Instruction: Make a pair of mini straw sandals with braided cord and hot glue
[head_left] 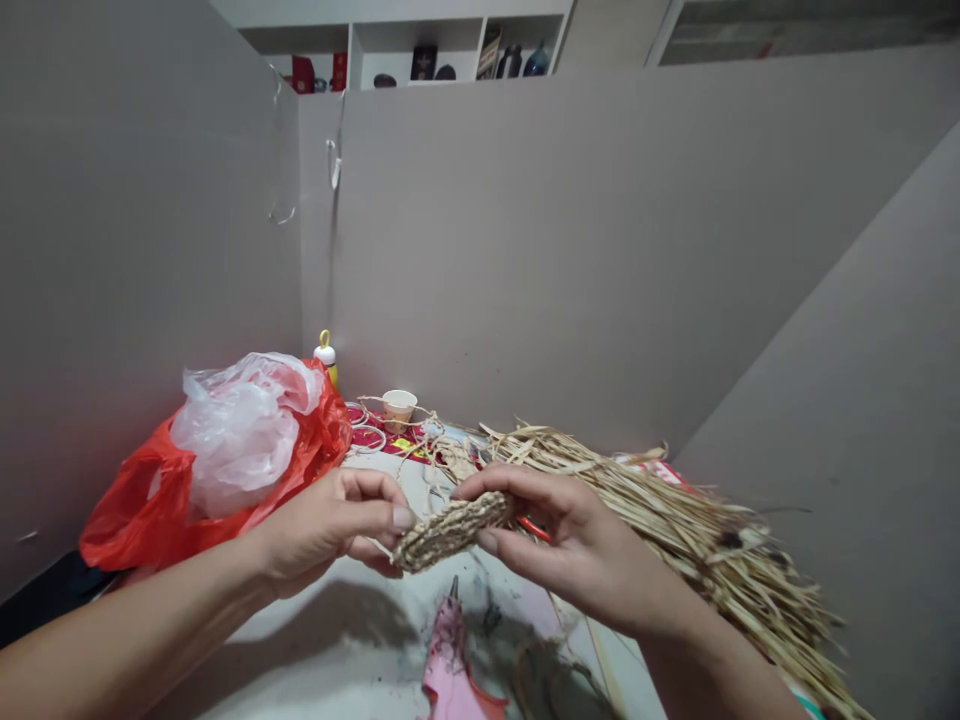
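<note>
A small woven straw piece point(448, 534), made of braided rows, is held up above the table between my two hands. My left hand point(341, 525) pinches its left end, thumb on top and fingers curled behind. On the other side, my right hand point(559, 535) grips the right end between thumb and index finger. The piece is slightly tilted, its right end higher. Below it on the table lies a pink hot glue gun point(454, 660) with its nozzle pointing away from me.
A large bundle of dry straw point(675, 530) lies along the right. Red and white plastic bags point(240, 450) sit at left, near a yellow-and-white bottle point(325, 358). A paper cup point(399, 408) and white rings point(367, 438) are at the back. Grey partitions point(487, 250) enclose the table.
</note>
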